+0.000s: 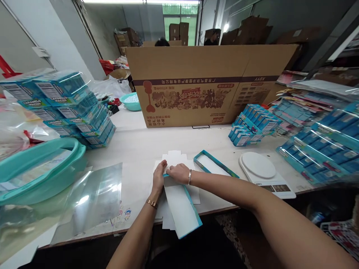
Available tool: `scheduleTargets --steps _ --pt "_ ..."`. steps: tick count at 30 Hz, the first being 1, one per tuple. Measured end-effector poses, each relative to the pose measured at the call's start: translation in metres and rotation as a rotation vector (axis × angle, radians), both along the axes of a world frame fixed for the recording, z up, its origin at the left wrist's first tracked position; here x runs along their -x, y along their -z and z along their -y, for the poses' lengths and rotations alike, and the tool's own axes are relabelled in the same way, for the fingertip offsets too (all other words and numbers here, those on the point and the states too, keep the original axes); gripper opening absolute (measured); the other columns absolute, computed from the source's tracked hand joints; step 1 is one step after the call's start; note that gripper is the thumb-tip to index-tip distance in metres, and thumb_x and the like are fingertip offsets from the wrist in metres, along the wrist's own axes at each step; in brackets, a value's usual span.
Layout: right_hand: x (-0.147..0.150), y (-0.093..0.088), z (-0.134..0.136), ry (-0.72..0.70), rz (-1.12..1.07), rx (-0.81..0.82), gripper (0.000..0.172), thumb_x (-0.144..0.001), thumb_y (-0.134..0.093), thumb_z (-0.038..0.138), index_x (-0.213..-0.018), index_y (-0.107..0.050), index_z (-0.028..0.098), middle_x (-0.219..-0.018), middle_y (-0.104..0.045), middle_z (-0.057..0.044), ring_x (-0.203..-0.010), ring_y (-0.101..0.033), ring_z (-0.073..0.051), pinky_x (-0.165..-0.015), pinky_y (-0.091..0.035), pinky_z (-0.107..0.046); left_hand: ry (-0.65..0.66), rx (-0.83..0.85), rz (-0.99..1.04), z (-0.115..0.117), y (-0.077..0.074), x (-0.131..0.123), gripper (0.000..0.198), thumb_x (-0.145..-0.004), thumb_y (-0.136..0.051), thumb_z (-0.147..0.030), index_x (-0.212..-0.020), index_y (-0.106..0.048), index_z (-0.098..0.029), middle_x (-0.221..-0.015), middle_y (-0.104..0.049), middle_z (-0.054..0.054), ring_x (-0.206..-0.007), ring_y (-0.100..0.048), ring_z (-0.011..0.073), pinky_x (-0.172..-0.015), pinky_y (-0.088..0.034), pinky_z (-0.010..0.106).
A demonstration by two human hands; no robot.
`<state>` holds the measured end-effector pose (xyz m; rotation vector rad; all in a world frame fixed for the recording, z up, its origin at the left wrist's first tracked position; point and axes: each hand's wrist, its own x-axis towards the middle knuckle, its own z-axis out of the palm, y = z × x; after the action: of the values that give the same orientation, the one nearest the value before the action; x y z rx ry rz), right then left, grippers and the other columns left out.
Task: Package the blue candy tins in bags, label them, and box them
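Note:
A shallow cardboard tray [179, 207], white inside with teal edges, lies slanted over the table's front edge, its near end sticking out toward me. My left hand [159, 177] is at its far left corner, fingers pressed along the outside of the wall. My right hand [178, 173] pinches the far end wall, its fingers bent over the rim. Beneath the tray are flat white cardboard blanks [174, 155], partly hidden by my hands. A second teal tray [214, 164], folded up with a white inside, rests just right of my right hand.
A white scale [263, 173] stands right of the trays. Wrapped stacks of blue boxes [64, 104] rise at left, with more blue boxes [254, 123] at right. A large carton [196, 89] blocks the back. Clear plastic sheets [95, 198] and a teal basin [42, 175] lie left.

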<state>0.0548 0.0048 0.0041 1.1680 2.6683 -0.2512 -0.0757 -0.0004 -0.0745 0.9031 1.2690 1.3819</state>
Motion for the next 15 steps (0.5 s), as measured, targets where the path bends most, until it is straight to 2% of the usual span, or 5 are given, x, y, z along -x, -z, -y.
scheduleTargets --steps 3,5,8,12,15 --pt "-0.009 -0.005 0.0 -0.025 -0.025 0.023 0.035 -0.098 -0.048 0.035 -0.126 -0.057 0.015 -0.119 -0.065 -0.019 -0.101 -0.069 -0.029 -0.078 -0.051 -0.036 -0.025 0.017 -0.024 0.002 -0.002 -0.001 0.045 -0.096 -0.045 -0.049 -0.126 -0.061 -0.019 -0.145 -0.054 0.013 -0.136 -0.049 0.0246 -0.112 -0.04 0.039" --pt "-0.015 -0.009 -0.006 -0.061 -0.031 0.074 0.04 -0.1 -0.043 0.045 -0.125 -0.06 0.019 -0.114 -0.068 -0.014 -0.095 -0.07 -0.024 -0.075 -0.051 -0.031 -0.033 0.014 -0.038 0.003 -0.004 -0.001 0.042 -0.097 -0.043 -0.044 -0.128 -0.058 -0.02 -0.148 -0.052 0.011 -0.138 -0.046 0.0226 -0.113 -0.038 0.037" --pt "-0.019 -0.013 -0.015 -0.108 -0.016 0.129 0.035 -0.102 -0.04 0.041 -0.114 -0.067 0.023 -0.102 -0.073 -0.007 -0.089 -0.071 -0.018 -0.07 -0.049 -0.025 -0.031 0.002 -0.073 0.004 -0.008 0.001 0.04 -0.097 -0.044 -0.041 -0.128 -0.058 -0.019 -0.148 -0.05 0.011 -0.139 -0.044 0.022 -0.116 -0.033 0.036" --pt "-0.002 -0.011 -0.019 -0.115 0.009 0.071 0.024 -0.092 -0.059 0.031 -0.111 -0.066 0.019 -0.109 -0.073 -0.012 -0.099 -0.069 -0.025 -0.074 -0.05 -0.032 0.009 0.009 -0.124 0.0 -0.014 0.003 0.039 -0.095 -0.05 -0.042 -0.123 -0.062 -0.018 -0.145 -0.054 0.012 -0.138 -0.044 0.0245 -0.117 -0.031 0.038" --pt "0.015 -0.008 -0.019 -0.112 0.02 0.049 0.012 -0.087 -0.06 0.016 -0.097 -0.067 0.016 -0.103 -0.074 -0.014 -0.098 -0.07 -0.026 -0.077 -0.051 -0.034 0.07 0.037 -0.143 -0.002 -0.019 0.003 0.039 -0.094 -0.05 -0.042 -0.119 -0.064 -0.016 -0.14 -0.059 0.014 -0.133 -0.051 0.026 -0.114 -0.035 0.041"
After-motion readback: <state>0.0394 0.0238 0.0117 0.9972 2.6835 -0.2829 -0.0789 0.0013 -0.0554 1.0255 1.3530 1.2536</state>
